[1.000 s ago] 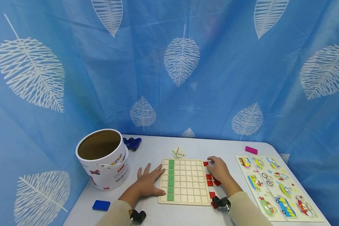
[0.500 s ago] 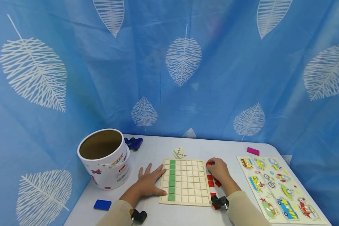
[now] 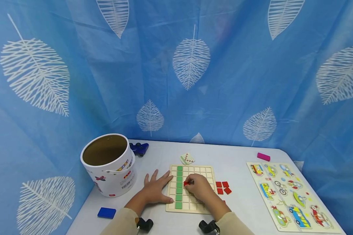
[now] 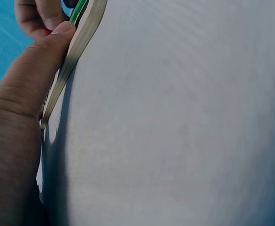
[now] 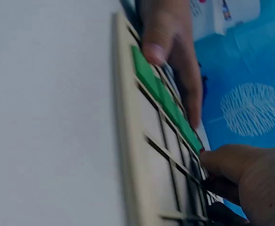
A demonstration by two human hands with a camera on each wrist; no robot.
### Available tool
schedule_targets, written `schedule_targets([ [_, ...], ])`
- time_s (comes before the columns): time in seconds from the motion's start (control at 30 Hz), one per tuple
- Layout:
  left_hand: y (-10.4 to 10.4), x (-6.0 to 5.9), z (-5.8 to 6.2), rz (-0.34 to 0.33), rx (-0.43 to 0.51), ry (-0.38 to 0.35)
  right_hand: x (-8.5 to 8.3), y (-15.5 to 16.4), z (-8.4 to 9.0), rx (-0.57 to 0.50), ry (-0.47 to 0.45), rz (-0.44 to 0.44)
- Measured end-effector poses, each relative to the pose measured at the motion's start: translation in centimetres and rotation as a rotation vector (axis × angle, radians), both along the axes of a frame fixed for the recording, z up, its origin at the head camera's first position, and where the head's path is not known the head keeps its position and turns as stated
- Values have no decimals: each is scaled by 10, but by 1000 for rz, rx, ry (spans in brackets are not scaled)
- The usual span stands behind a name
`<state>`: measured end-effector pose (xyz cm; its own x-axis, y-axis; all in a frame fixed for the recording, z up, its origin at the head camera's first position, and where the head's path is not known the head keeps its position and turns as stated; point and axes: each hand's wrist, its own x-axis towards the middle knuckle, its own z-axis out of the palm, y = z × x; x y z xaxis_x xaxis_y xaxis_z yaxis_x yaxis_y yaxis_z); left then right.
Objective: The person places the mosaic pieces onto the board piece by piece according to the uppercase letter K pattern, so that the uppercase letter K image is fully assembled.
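My right hand (image 3: pixel 199 189) pinched a red tile (image 3: pixel 187 183) over the grid board (image 3: pixel 194 199) — left hand (image 3: pixel 156 189) flat, fingers spread, bracing its edge.

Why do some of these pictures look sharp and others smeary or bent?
Head view: evenly lit and sharp, but the wide lens bows the curtain and the table edges. Left wrist view: very close, so the left hand and the board edge look soft, with a dark shadow beneath. Right wrist view: dim, tilted, blurred; the green tiles smear.
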<state>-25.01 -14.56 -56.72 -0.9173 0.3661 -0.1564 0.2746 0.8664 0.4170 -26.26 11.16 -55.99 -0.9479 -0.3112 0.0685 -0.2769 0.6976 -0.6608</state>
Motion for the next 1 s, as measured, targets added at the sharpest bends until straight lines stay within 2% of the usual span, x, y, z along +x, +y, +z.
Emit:
schedule_targets([
  [0.1,0,-1,-3,-10,-5,9,7,-9,-4,49,53,23],
  [0.27,-2,-1,-4,-4,-7,16,8,-15,-10,53,120,-25],
  [0.47,-1,-1,-4,0,-6,17,5,-16,-12,55,117,-41],
  [0.57,0,-1,-6,1,-9,9,8,-6,-11,3,91,-56],
  [0.7,1,-1,-8,8,-14,2,6,24,-6,-77,83,-177],
  [0.8,2,-1,-8,12,-9,9,0,61,-3,-72,68,-290],
  [0.9,1,-2,-7,11,-9,17,-5,100,-5,-75,-14,-375],
  [1.0,1,-2,-7,9,-13,15,-7,133,-11,-55,-103,-389],
])
